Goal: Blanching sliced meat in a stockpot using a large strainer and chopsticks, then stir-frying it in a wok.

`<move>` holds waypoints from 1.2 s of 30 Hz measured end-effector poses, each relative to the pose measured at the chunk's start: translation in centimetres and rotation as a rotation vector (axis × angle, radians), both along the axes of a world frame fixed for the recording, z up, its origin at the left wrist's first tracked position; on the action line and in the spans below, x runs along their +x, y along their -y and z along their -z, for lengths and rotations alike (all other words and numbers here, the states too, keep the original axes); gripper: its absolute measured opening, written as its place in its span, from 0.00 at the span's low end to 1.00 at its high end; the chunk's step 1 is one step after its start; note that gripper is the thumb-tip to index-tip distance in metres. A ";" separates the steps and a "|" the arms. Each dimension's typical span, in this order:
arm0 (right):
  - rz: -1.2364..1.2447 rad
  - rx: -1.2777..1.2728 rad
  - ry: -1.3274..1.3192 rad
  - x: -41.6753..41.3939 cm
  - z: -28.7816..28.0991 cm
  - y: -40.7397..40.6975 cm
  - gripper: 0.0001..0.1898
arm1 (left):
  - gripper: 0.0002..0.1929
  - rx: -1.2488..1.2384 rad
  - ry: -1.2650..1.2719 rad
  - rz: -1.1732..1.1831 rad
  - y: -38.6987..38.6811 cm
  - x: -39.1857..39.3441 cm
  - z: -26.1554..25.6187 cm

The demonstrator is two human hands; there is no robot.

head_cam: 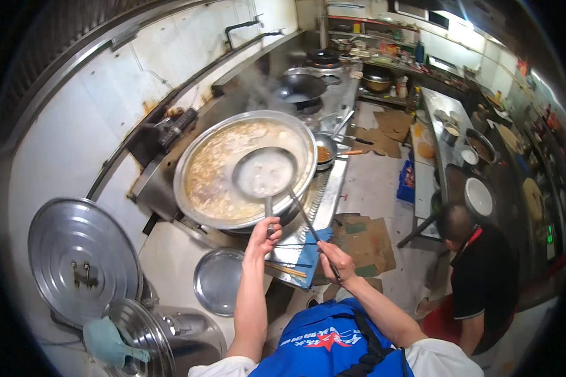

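Observation:
A big round metal pot (181,188) of cloudy broth with many pale pieces stands on the stove before me. My left hand (266,238) is closed around the handle of a wide round ladle or strainer (264,173), whose bowl is at the broth's surface and holds whitish liquid with a few lumps. In my right hand (336,262) is a long thin dark rod (305,217), perhaps chopsticks or a utensil handle, slanting up to the bowl's right edge. A blue cloth (310,257) and light wooden sticks (285,269) lie beneath, on the counter's near end.
Beyond the pot stand a dark wok (299,89) and a pan with orange-brown contents (324,153). Metal lids (85,264) lean at lower left near a steel drum (193,330). At right, a person (481,278) bends low beside a metal worktable (434,106). Cardboard (365,242) covers part of the floor.

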State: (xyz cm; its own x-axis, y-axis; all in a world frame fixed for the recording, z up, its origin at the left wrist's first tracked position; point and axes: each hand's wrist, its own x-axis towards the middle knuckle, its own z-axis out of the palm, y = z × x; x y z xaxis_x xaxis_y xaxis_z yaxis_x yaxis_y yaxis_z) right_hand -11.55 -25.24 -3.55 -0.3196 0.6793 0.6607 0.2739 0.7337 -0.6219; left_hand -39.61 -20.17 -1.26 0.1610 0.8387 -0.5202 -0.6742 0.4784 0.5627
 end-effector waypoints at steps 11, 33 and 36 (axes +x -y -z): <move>0.011 0.036 0.006 -0.3 1.0 -0.2 0.18 | 0.09 -0.001 0.120 0.002 -0.2 -1.9 1.5; -0.031 -0.022 -0.007 -0.3 0.9 0.0 0.17 | 0.11 0.011 0.076 -0.015 0.1 -1.4 0.8; -0.037 0.005 -0.004 -0.3 0.6 -0.2 0.17 | 0.12 0.005 0.041 -0.004 0.2 -1.2 0.4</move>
State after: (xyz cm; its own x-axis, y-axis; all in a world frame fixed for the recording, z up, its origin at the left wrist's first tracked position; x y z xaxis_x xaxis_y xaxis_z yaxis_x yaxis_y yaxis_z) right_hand -11.81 -25.06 -4.15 -0.3413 0.6637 0.6656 0.2439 0.7464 -0.6192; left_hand -40.83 -20.40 -1.68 0.1789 0.8422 -0.5085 -0.6989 0.4726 0.5368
